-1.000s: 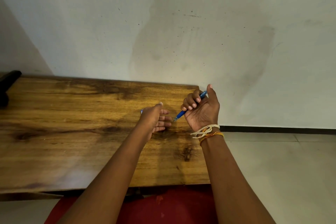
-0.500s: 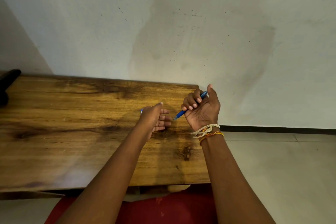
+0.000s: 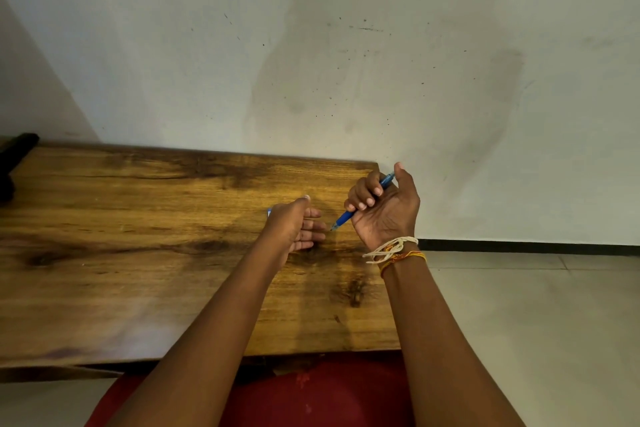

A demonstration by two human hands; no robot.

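Observation:
My right hand (image 3: 384,208) grips a blue pen (image 3: 346,217) in a fist above the right end of the wooden table (image 3: 138,253). The palm faces me and the pen tip points down-left toward my left hand (image 3: 294,224). My left hand hovers just left of the tip with its fingers loosely curled and its thumb up. I see nothing between its fingers. A small blue-and-white thing (image 3: 269,213) peeks out from behind the left hand; most of it is hidden, and I cannot tell whether the hand touches it.
The table stands against a stained white wall (image 3: 346,62). A dark object (image 3: 14,156) sits at the table's far left edge. Tiled floor (image 3: 519,322) lies to the right of the table. Red cloth (image 3: 311,395) covers my lap below the near edge.

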